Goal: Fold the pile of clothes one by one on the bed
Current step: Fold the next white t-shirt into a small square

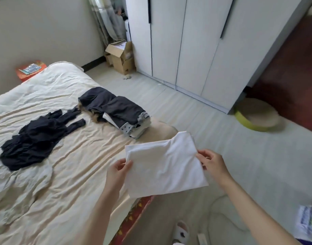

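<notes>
Count, head view: two hands, left hand [119, 171] and right hand [212, 164]; one folded white garment [165, 164]; one stack of folded clothes [116, 111]; one loose pile of dark clothes [36, 137]; one bed [63, 174]. Floor side: one wardrobe [195, 46] with two dark handles visible, one open cardboard box [120, 55], one round green-rimmed tray [257, 119], one slipper [180, 231]. Number of items within the folded stack and within the dark pile cannot be resolved.

A folded white cloth [165, 163] hung between both hands; a stack of folded clothes [116, 112] sat beyond, a crumpled black garment [36, 137] leftward.
</notes>
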